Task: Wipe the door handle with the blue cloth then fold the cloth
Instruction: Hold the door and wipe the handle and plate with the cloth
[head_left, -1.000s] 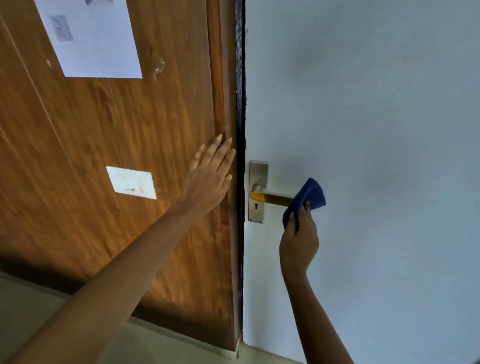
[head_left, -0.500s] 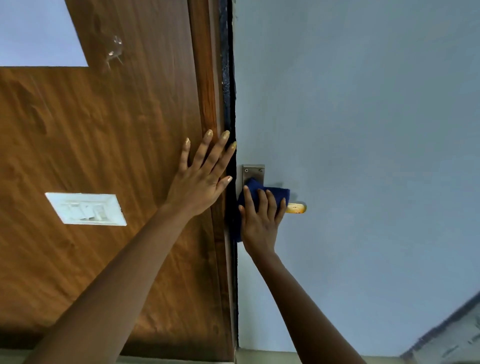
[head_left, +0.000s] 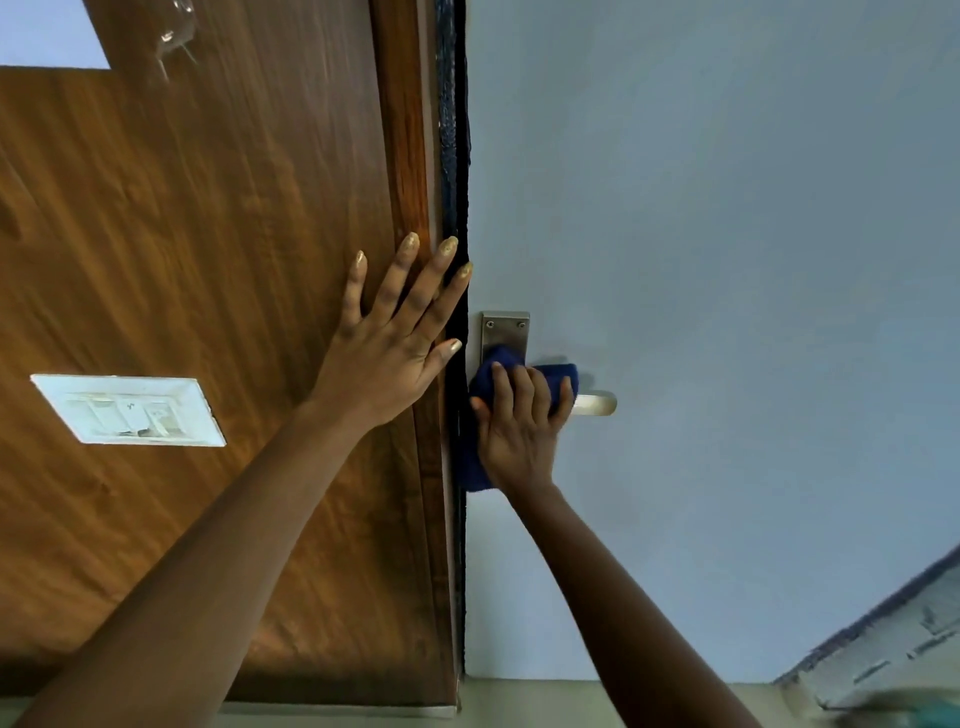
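Observation:
A metal lever door handle (head_left: 596, 404) with a steel backplate (head_left: 505, 330) sits on the pale grey door (head_left: 727, 260). My right hand (head_left: 517, 431) is wrapped around the lever near the backplate with the blue cloth (head_left: 558, 375) between palm and handle. Only the lever's right tip shows past my fingers. A flap of the cloth hangs down to the left of my wrist. My left hand (head_left: 395, 338) lies flat with fingers spread on the brown wooden panel (head_left: 208, 234) beside the door edge, holding nothing.
A white switch plate (head_left: 130, 410) is fixed to the wooden panel at the left. A sheet of paper (head_left: 47, 36) shows at the top left corner. A dark gap (head_left: 453, 156) runs between panel and door. Floor and a rough wall edge (head_left: 883, 654) appear bottom right.
My right hand slid the blue cloth leftward along the lever, from its free end to the backplate end, and now stays there. My left hand has stayed flat on the wooden panel.

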